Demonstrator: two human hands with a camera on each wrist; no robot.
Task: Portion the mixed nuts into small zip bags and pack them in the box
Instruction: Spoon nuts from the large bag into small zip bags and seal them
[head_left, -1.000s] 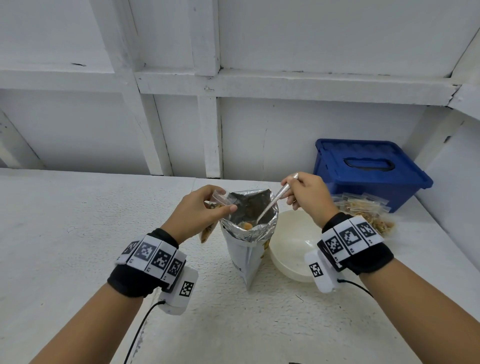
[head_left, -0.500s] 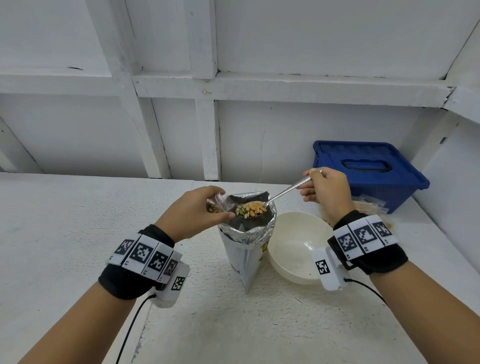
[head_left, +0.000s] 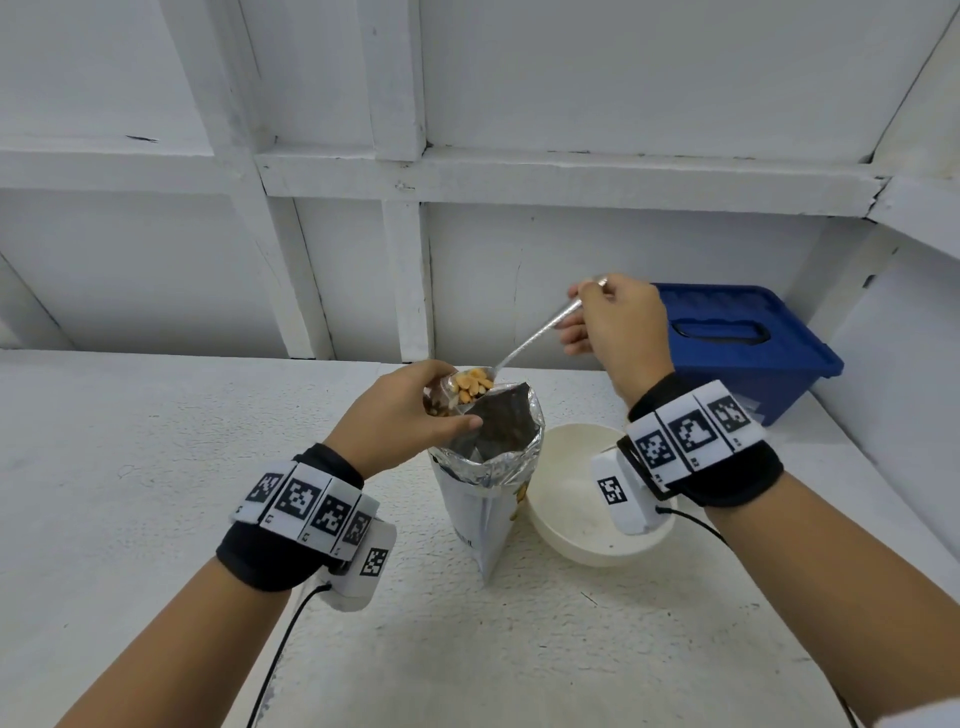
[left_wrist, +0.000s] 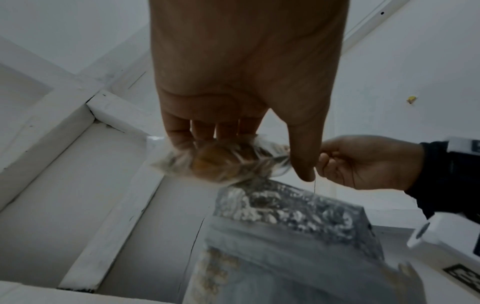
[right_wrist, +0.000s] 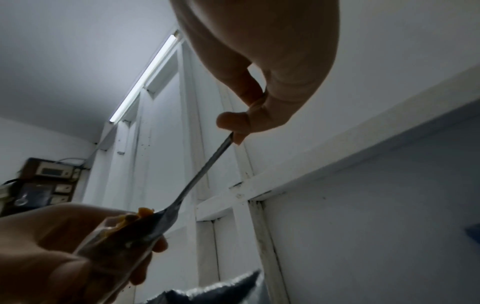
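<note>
A white table (head_left: 156, 519) runs up to a white framed wall, and on it, going down in size, stand one blue lidded box (head_left: 748, 348) at the far right, one white bowl (head_left: 587, 540) near the middle, and one silver foil pouch (head_left: 488, 467) of mixed nuts just left of the bowl, upright with its mouth open. The left hand (head_left: 400, 415) hangs over the pouch's far-left rim, its fingers and thumb curled round one small zip bag (head_left: 441, 400) whose mouth faces up and to the right; the left wrist view shows that bag bunched under the fingertips with nuts already inside, though blur hides how full it is. The right hand (head_left: 618, 332) is raised above and to the right, well apart from the bag, pinching the end of one spoon (head_left: 524, 348) between thumb and curled fingers. The spoon's long axis slopes down and to the left from that hand, so its loaded bowl, heaped with nuts (head_left: 470, 387), sits right at the bag's mouth beside the left thumb. The coming tip seems to turn on this: the bag lies down-left of the right hand along the handle's line, and the left hand is by far the nearer, so a roll of the spoon should drop the nuts in. Any that miss would probably fall back into the pouch below. The box is closed, and I cannot tell what lies beside it behind the right wrist.
</note>
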